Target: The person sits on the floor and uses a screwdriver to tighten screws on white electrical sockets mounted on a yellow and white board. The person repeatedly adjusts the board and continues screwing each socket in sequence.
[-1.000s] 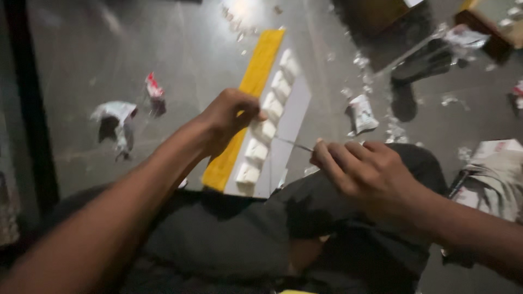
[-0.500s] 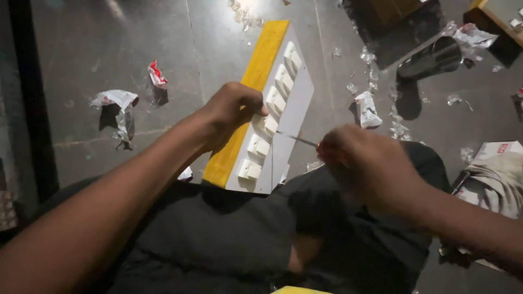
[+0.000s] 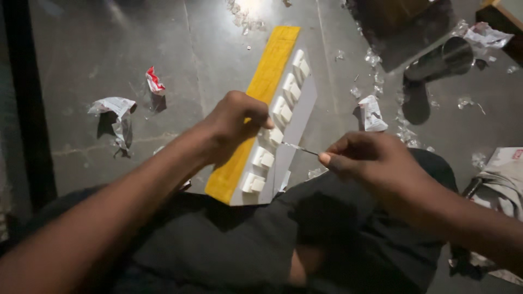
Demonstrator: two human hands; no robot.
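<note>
**Thin tool at the switch panel, both hands engaged**

Your left hand (image 3: 237, 122) was closed over the long switch panel (image 3: 272, 117), fingers wrapped around its yellow edge. The panel leaned from the floor (image 3: 109, 43) up against your lap. Your right hand (image 3: 370, 160) pinched a thin metal tool (image 3: 299, 148) between fingertips, its tip touching a white switch (image 3: 275, 136) mid-row.

Risk, as judged: the pinch looked light, so the tool could skid off the switch toward your left fingers. The propped panel could also slide on the littered floor, among crumpled wrappers (image 3: 114, 109).
</note>
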